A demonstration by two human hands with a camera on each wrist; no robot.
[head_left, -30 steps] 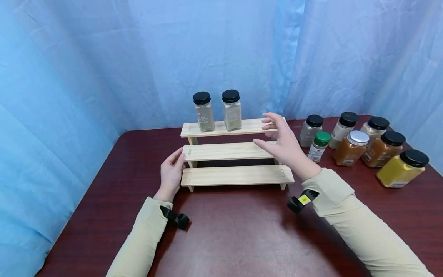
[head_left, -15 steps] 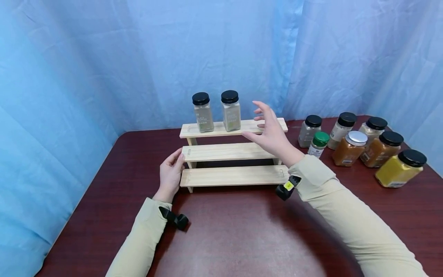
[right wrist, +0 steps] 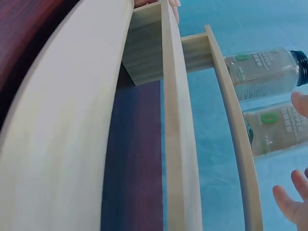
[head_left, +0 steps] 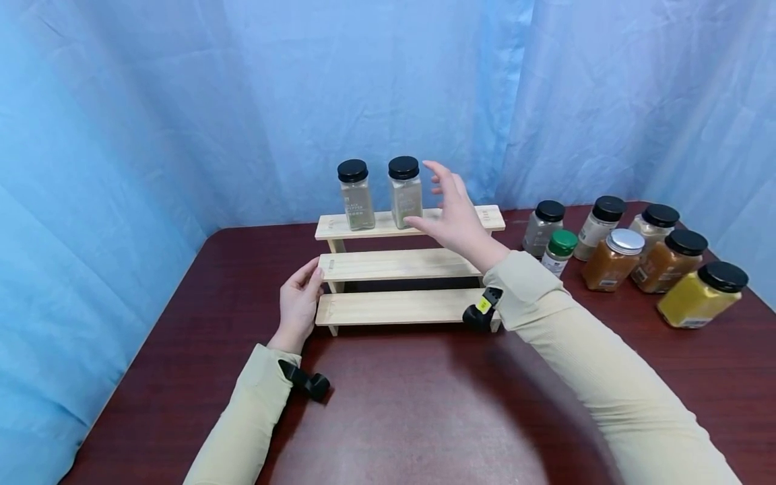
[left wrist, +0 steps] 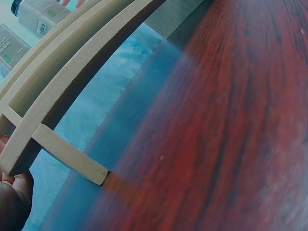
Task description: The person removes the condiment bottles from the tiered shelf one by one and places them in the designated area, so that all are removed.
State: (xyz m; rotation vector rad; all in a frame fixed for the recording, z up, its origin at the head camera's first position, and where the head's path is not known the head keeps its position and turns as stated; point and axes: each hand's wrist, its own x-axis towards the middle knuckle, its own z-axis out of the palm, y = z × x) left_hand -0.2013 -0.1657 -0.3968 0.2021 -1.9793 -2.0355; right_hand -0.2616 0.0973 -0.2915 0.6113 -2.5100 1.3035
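A three-step wooden rack point(head_left: 400, 266) stands on the table, with two black-lidded spice jars upright on its top step. My left hand point(head_left: 297, 303) grips the rack's left end at the middle step, its thumb at the step's edge. My right hand point(head_left: 455, 219) is spread beside the right-hand spice jar point(head_left: 406, 195), thumb low and fingers raised near the lid. In the right wrist view the thumb point(right wrist: 301, 102) overlaps this jar's edge. The left-hand spice jar point(head_left: 358, 197), labelled black pepper, stands a little apart from it.
Several more jars stand at the right: a grey one point(head_left: 541, 232), a green-lidded one point(head_left: 556, 252), a silver-lidded brown one point(head_left: 612, 264) and a yellow one point(head_left: 700, 300). Blue curtains point(head_left: 291, 101) hang behind and beside the dark red table point(head_left: 412, 411).
My right hand has moved left over the top step to the right-hand jar on the rack. My left hand has stayed at the rack's left end.
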